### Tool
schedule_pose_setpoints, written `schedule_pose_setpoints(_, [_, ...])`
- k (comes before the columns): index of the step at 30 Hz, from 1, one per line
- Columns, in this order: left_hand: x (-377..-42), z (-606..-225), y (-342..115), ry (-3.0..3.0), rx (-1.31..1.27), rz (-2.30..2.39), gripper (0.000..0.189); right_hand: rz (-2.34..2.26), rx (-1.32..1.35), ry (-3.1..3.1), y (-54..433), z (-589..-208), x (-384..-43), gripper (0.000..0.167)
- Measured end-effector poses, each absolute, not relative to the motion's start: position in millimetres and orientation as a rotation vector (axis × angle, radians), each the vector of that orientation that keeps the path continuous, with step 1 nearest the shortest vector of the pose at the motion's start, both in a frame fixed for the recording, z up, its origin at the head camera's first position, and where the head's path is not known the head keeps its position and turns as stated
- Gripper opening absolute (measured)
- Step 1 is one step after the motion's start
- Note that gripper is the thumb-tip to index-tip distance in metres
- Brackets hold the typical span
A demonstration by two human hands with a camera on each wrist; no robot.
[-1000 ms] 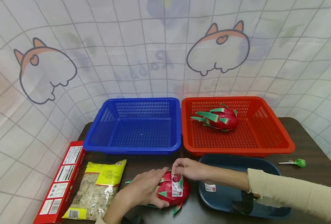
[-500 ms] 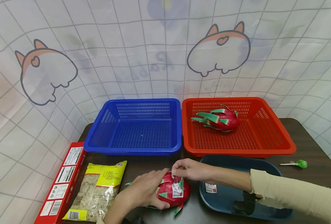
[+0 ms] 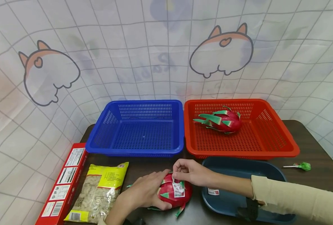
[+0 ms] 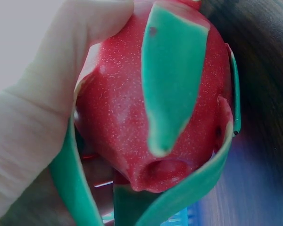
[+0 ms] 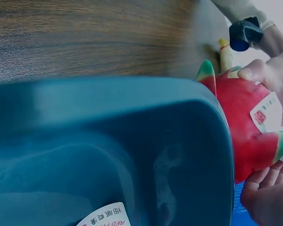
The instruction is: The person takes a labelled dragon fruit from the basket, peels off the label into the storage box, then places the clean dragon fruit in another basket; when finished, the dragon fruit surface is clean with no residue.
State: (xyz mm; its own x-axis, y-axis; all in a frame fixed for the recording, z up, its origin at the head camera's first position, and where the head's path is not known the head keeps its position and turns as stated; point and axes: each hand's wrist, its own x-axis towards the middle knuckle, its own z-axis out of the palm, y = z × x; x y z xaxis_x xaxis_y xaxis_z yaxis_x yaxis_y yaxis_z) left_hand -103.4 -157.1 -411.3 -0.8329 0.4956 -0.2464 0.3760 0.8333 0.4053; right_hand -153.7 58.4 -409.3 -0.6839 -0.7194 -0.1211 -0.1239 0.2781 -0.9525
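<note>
A red dragon fruit (image 3: 166,187) with green scales lies on the table, and my left hand (image 3: 145,189) grips it from the left. In the left wrist view, the thumb presses the side of the dragon fruit (image 4: 113,113). A white printed label (image 3: 179,189) sits across the fruit's right side. My right hand (image 3: 193,172), fingers curled, pinches the label's upper end at the top of the fruit. The right wrist view shows the label (image 5: 269,115) on the red skin, with the right hand (image 5: 269,197) close below.
A dark blue tray (image 3: 228,200) under the right forearm holds another white label (image 3: 213,191). Behind stand a blue basket (image 3: 135,150) and a red basket (image 3: 248,152) with a dragon fruit (image 3: 229,122). A yellow food bag (image 3: 98,190) and red box (image 3: 65,181) lie left, a lollipop (image 3: 304,166) right.
The label, earlier stretched up toward the right fingertips with its fruit picture showing, has bent and now shows less of that picture. Both hands stay almost in place; the head view shifts slightly.
</note>
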Motion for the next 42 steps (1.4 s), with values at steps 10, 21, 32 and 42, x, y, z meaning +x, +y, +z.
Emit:
schedule_pose_setpoints(10, [-103.0, -411.1, -156.3, 2.684, 0.643, 0.473, 0.099, -1.451, -0.788, 2.045, 58.1, -408.6, -152.3, 0.017])
schedule_pose_setpoints(21, [-102.8, -411.6, -156.9, 2.689, 0.654, 0.473, 0.100, -1.484, -0.697, 1.994, 56.7, -404.8, -151.8, 0.019])
schedule_pose_setpoints(32, [-101.4, -412.5, -153.6, 2.706, 0.662, 0.487, 0.095, -1.653, -0.608, 1.992, 78.8, -372.2, -143.0, 0.022])
schedule_pose_setpoints(42, [-101.0, -412.8, -154.8, 2.687, 0.657, 0.498, 0.093, -1.571, -0.755, 2.152, 150.2, -379.8, -144.3, 0.012])
